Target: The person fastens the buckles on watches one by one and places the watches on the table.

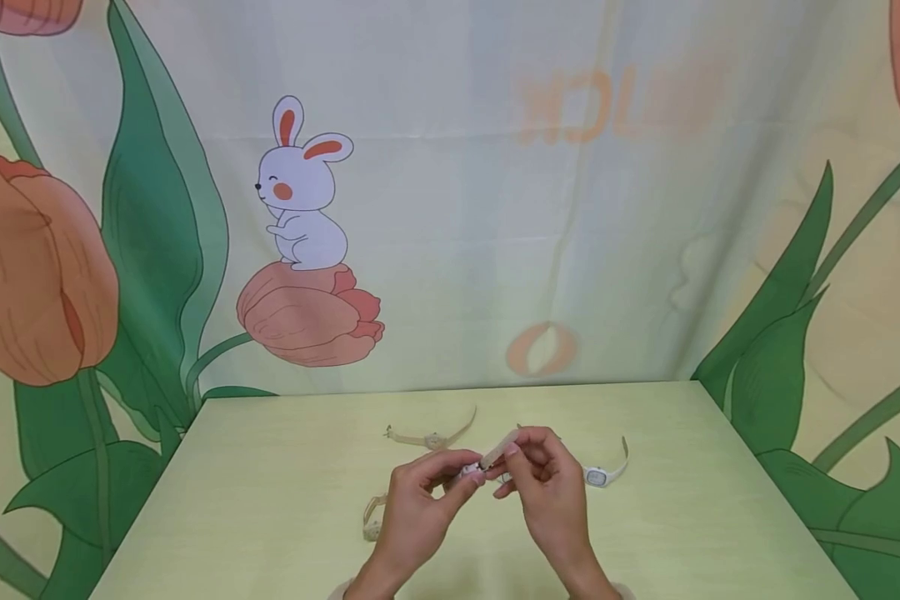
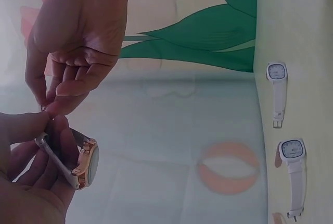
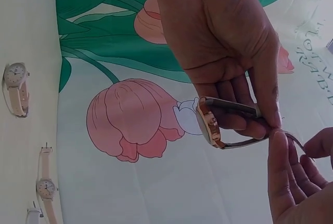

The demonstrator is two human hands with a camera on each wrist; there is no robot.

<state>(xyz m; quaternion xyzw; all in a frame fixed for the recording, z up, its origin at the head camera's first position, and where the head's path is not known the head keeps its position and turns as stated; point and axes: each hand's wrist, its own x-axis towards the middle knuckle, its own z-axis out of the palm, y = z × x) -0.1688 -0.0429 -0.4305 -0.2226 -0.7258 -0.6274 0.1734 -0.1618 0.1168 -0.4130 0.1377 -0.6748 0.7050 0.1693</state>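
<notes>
A wristwatch [image 2: 87, 165] with a rose-gold case and a light strap is held up over the table between both hands. My left hand [image 1: 423, 500] pinches it near the strap with thumb and fingers. In the right wrist view the case [image 3: 209, 128] hangs beside the left fingers, its strap bent into a loop. My right hand [image 1: 553, 496] pinches the end of the strap [image 1: 499, 450] between thumb and fingers. The fingertips of the two hands are close together, hiding part of the strap.
On the pale yellow table [image 1: 255, 500] lie a beige watch [image 1: 435, 441] at the back, another beige watch [image 1: 372, 530] by the left wrist, and a white watch [image 1: 596, 477] at the right. A second white watch [image 2: 292, 150] is partly behind the right hand. Printed curtains [image 1: 450, 208] enclose the table.
</notes>
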